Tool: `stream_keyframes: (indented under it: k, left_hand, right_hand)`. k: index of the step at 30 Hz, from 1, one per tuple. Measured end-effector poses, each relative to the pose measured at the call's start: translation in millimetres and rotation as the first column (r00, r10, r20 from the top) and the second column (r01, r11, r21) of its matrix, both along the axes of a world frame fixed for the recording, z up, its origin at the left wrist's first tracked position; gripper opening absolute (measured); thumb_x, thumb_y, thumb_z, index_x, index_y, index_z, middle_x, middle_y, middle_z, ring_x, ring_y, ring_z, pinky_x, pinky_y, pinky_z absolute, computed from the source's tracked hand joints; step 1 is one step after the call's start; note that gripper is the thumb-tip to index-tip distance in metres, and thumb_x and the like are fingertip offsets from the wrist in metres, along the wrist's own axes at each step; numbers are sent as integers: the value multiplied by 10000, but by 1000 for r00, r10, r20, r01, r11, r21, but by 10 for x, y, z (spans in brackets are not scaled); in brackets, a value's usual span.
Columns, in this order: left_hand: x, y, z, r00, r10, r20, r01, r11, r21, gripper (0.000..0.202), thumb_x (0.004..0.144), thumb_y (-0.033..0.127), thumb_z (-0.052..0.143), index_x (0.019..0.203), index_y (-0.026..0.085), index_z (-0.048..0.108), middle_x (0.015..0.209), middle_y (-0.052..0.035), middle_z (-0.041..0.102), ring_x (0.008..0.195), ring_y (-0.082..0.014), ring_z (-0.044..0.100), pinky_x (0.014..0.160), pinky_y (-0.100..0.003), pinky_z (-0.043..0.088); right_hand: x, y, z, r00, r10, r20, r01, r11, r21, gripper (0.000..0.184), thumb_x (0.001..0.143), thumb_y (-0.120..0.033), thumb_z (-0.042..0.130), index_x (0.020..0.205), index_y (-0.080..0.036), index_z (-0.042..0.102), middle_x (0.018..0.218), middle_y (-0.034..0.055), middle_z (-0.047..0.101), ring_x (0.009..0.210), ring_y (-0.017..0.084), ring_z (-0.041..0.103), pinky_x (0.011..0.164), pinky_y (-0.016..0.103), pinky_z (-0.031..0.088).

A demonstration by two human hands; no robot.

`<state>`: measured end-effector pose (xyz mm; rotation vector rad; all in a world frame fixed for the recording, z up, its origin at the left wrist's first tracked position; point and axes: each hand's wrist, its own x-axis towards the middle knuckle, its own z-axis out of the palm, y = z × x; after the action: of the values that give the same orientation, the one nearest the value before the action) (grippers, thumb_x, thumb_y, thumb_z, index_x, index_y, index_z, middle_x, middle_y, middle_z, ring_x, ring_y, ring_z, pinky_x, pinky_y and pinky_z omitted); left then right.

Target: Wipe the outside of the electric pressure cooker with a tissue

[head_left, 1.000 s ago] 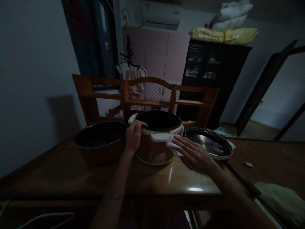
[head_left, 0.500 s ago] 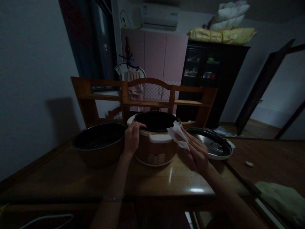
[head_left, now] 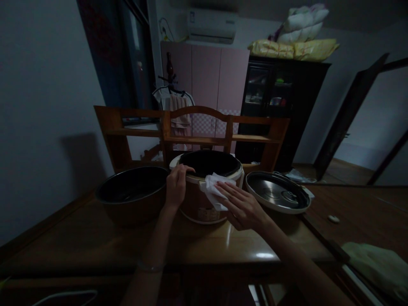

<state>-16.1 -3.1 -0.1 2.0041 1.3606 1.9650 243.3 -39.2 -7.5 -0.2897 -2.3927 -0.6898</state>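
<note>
A lidless rice cooker body [head_left: 193, 204] stands on the wooden table [head_left: 95, 238] in front of me. My left hand [head_left: 176, 187] grips its rim on the left, fingers curled over the edge. My right hand [head_left: 242, 206] presses a crumpled white cloth [head_left: 213, 193] flat against the cooker's front, fingers stretched out. Left of the cooker sits its dark inner pot [head_left: 132, 193]. The detached lid [head_left: 278, 195] lies upside down to the right.
A wooden shelf rack [head_left: 197, 134] stands behind the cooker. A small white object [head_left: 333, 219] and a pale green cloth [head_left: 372, 261] lie on the table's right part. Cabinets and an open door fill the dim background.
My right hand has carried the white cloth from the cooker's right rim leftward and down onto its front face. The left hand has kept its hold on the rim.
</note>
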Motion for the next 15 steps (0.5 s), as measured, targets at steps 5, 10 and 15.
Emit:
stream_keyframes:
  k: [5, 10, 15]
  left_hand:
    - [-3, 12, -11, 1000, -2, 4, 2, 1000, 17, 465, 1010, 320, 283, 894, 211, 721, 1011, -35, 729, 1068, -180, 638, 1037, -296, 413]
    - [-9, 23, -16, 1000, 7, -10, -7, 1000, 1, 476, 1013, 338, 275, 906, 216, 723, 1013, -36, 733, 1099, -189, 632, 1060, -309, 407]
    - [-4, 29, -23, 1000, 0, 22, 1, 1000, -8, 478, 1016, 360, 284, 905, 221, 727, 1037, -31, 731, 1123, -188, 624, 1072, -309, 400]
  right_hand:
    - [127, 25, -39, 1000, 14, 15, -14, 1000, 18, 565, 862, -137, 461, 1420, -46, 478, 1568, 192, 398, 1498, 325, 290, 1171, 548, 406]
    - [206, 15, -93, 1000, 7, -8, -7, 1000, 7, 578, 840, -119, 466, 1413, -47, 482, 1560, 196, 410, 1491, 330, 306, 1165, 544, 418]
    - [262, -8, -163, 999, -23, -22, 23, 1000, -18, 589, 831, -113, 465, 1418, -71, 482, 1571, 183, 397, 1488, 327, 315, 1160, 539, 429]
